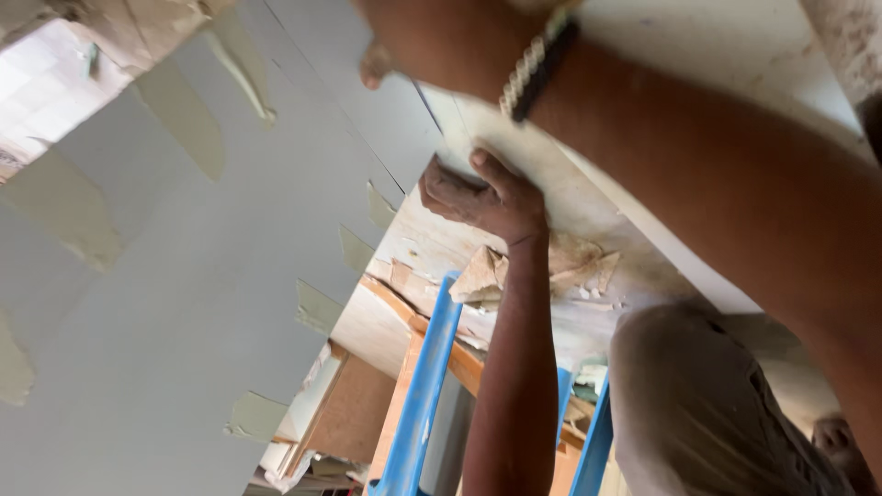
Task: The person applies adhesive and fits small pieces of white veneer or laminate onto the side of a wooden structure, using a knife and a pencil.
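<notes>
Plasterboard, pale and stained, forms the ceiling board [588, 197] directly above the blue ladder [423, 386], and it appears to be pushed upward so that it stays flush. Its paper face is torn and peeling [574, 262] just above the ladder's top. The right hand [404, 41], wearing a beaded bracelet [537, 64], is raised against the ceiling above the ladder; its fingers are cut off, so its grip cannot be told. The left hand is not seen. A co-worker's hand [482, 197] is pressed against the board's edge. Left of the ladder, grey panels [230, 276] carry patches of filler.
</notes>
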